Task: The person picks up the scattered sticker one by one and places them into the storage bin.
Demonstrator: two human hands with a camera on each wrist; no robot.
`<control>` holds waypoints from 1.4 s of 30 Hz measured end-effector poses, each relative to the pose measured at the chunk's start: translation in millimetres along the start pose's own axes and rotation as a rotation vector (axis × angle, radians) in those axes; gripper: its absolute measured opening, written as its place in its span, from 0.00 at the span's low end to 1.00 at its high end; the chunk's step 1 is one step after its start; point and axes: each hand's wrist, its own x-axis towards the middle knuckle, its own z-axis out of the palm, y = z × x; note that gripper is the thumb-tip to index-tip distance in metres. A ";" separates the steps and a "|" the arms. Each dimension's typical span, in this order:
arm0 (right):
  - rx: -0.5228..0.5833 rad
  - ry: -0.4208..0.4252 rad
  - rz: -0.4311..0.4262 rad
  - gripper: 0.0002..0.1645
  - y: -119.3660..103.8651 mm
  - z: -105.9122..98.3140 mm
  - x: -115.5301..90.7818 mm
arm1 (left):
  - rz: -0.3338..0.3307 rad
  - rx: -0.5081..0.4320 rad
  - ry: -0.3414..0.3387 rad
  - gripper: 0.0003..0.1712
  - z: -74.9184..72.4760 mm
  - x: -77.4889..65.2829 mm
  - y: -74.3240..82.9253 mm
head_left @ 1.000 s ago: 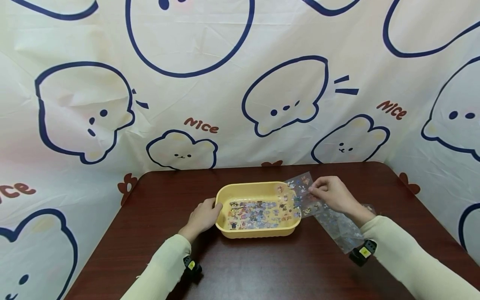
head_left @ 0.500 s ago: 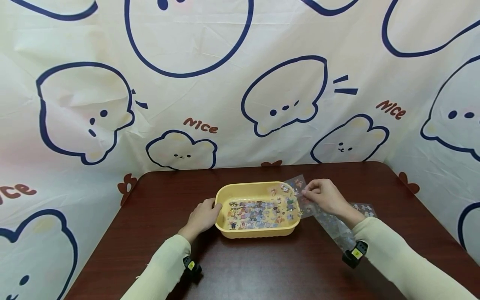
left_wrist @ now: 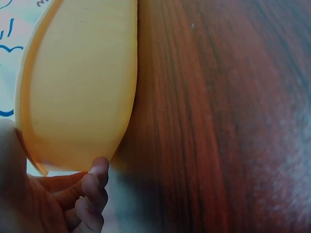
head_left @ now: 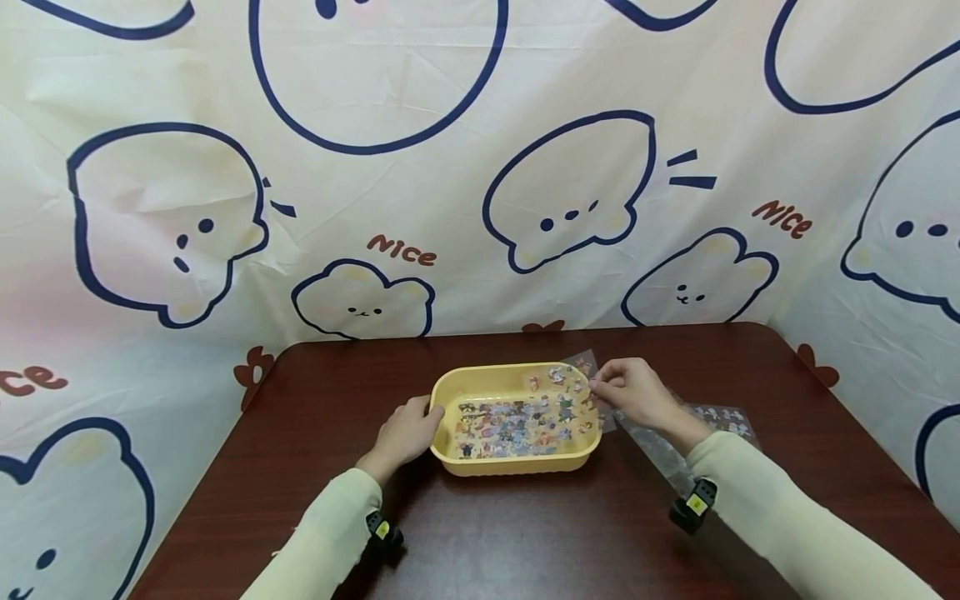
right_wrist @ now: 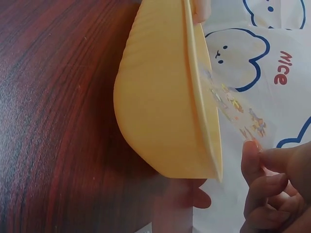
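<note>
A yellow plastic basin (head_left: 517, 468) stands on the table, with many small colourful sticker-like pictures showing on its bottom. My left hand (head_left: 407, 433) grips its left end, thumb up at the rim and fingers curled at the outer wall in the left wrist view. Between thumb and forefinger, my right hand (head_left: 637, 393) pinches a transparent sticker sheet (right_wrist: 243, 111) with small printed figures. That sheet slants over the basin's right rim, its far part reaching inside. From the right wrist view, the pinched edge sits just outside the rim.
More transparent sticker sheets (head_left: 723, 418) lie on the table to the right, partly under my right forearm. The dark brown table (head_left: 480, 542) ends at a cartoon-printed cloth (head_left: 465, 200) hanging behind it and at the sides.
My right hand has moved left with the sticker sheet, so more of it lies over the basin. The sheets under that forearm show more. My left hand has stayed at the basin's end.
</note>
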 end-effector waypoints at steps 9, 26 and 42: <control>-0.034 0.006 0.024 0.08 -1.7 8.3 2.2 | -0.004 -0.002 -0.010 0.29 1.8 1.3 1.5; -0.099 -0.020 0.041 0.08 -4.6 24.2 6.8 | 0.006 0.019 0.013 0.29 -0.1 2.7 3.4; -0.308 0.036 0.115 0.10 -15.0 42.3 5.9 | -0.004 0.008 0.009 0.29 1.6 0.0 0.4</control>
